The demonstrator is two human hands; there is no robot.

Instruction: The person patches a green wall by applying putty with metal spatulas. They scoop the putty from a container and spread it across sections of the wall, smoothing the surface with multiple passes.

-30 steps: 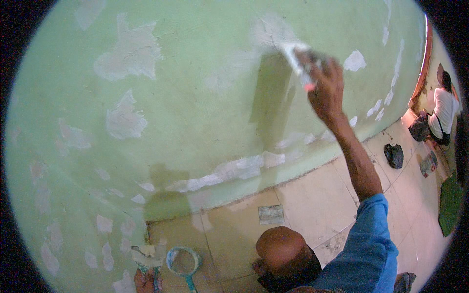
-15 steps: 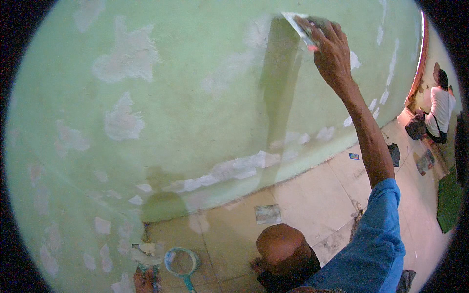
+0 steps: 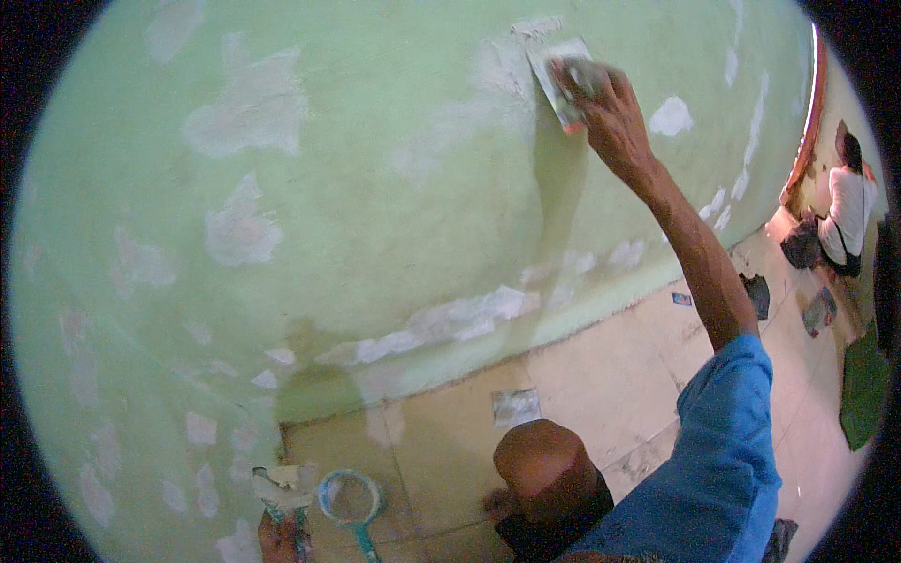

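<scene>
Left hand (image 3: 278, 540) nearest, closed round scraper (image 3: 285, 514) carrying pale filler (image 3: 293, 477); just right of it, blue-rimmed round thing (image 3: 325, 495) with handle (pan or ring, cannot tell). Beyond left hand, low strip (image 3: 460, 321) on green wall (image 3: 375, 235) already spread; patches (image 3: 249, 105) above filled too; work looks part done. Farther up, right hand (image 3: 612, 114) grips flat blade (image 3: 556, 94), at or near wall; fresh-looking ridge (image 3: 538, 28) just beyond blade, upper left of hand, apparently left to smooth.
</scene>
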